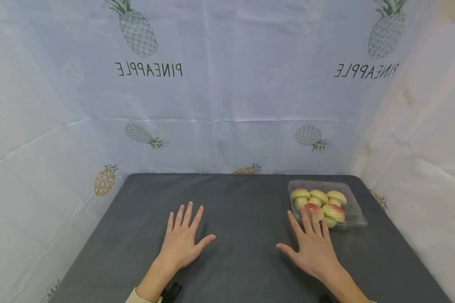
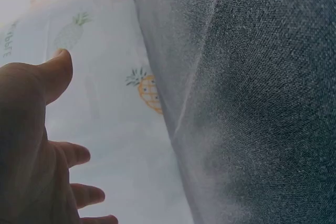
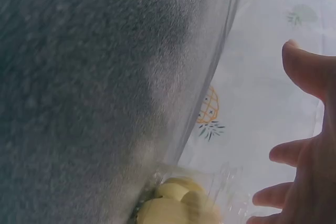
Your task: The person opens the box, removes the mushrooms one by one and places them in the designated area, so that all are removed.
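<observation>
Near the far right corner of the table [image 1: 242, 261] sits a clear box [image 1: 354, 209] of mushrooms [image 1: 333, 212], probably best held lightly by its sides, while left hand [image 1: 183, 240] and right hand [image 1: 313, 249] hover empty, fingers spread apart.

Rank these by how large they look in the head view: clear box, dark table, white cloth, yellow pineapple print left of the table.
Largest to smallest:
1. White cloth
2. Dark table
3. Clear box
4. Yellow pineapple print
</observation>
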Demonstrator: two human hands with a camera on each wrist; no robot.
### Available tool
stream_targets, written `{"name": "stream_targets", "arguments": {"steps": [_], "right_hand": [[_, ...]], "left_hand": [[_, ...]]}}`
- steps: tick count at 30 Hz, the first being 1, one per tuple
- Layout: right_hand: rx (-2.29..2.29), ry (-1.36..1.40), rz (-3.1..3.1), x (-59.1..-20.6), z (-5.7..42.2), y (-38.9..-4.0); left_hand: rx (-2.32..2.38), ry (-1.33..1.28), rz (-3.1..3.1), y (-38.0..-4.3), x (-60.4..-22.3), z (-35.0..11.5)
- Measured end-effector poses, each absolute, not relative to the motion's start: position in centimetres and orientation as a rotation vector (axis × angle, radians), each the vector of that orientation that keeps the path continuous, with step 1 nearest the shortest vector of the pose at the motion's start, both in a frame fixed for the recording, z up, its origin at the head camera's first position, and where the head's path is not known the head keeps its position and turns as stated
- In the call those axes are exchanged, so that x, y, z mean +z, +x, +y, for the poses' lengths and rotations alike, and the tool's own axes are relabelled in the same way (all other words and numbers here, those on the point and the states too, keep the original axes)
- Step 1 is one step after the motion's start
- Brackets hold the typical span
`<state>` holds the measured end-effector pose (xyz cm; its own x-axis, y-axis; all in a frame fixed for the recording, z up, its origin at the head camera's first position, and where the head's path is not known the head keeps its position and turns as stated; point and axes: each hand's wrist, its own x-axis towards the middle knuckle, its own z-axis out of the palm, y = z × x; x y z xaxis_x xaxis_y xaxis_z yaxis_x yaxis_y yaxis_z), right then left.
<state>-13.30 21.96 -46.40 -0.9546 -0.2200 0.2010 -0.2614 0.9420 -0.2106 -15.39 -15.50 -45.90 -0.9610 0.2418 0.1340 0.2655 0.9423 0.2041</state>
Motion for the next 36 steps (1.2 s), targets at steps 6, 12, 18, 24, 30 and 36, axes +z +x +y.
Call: {"name": "stream_targets", "arguments": {"steps": [6,12,18,24,30,36], "right_hand": [[0.349,0.334,-2.943,-46.3,22.5,-13.3],[0.36,0.333,-2.928,-46.1,23.2,-13.2],[0.356,0.303,-2.928,-45.9,23.9,-13.3],[0.383,0.278,-2.918,-45.4,24.6,-13.3],[0.381,0.285,-2.839,-45.1,25.5,-13.6],[0.409,0.276,-2.783,-44.9,26.4,-13.6]], "left_hand": [[-0.339,-0.41,-2.986,-15.4,-45.9,-15.6],[-0.321,-0.439,-2.961,-15.6,-45.7,-15.1],[-0.377,-0.447,-2.947,-15.8,-45.6,-14.4],[-0.427,-0.473,-2.92,-15.9,-45.7,-13.7],[-0.454,-0.501,-2.894,-16.1,-45.7,-12.8],[-0.488,-0.519,-2.885,-16.3,-45.7,-12.1]]}}
